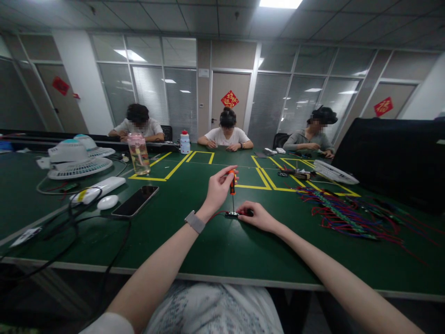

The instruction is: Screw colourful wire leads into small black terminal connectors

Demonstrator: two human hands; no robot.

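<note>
Smooth green worktop [194, 255], marked with yellow tape [149, 178]. Left hand [219, 189] raised, wrist bent, grip closed on the orange-and-black handle of an upright screwdriver [232, 189]; slim metal shaft meets a small circuit board [231, 215] lying flat. Right hand [256, 216] low, fingers curled at the board's right end; grip closure cannot be determined.

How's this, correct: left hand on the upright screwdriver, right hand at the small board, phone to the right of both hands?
Left hand on the upright screwdriver, right hand at the small board: yes. But the head view shows the phone left of both hands, not right.
</note>
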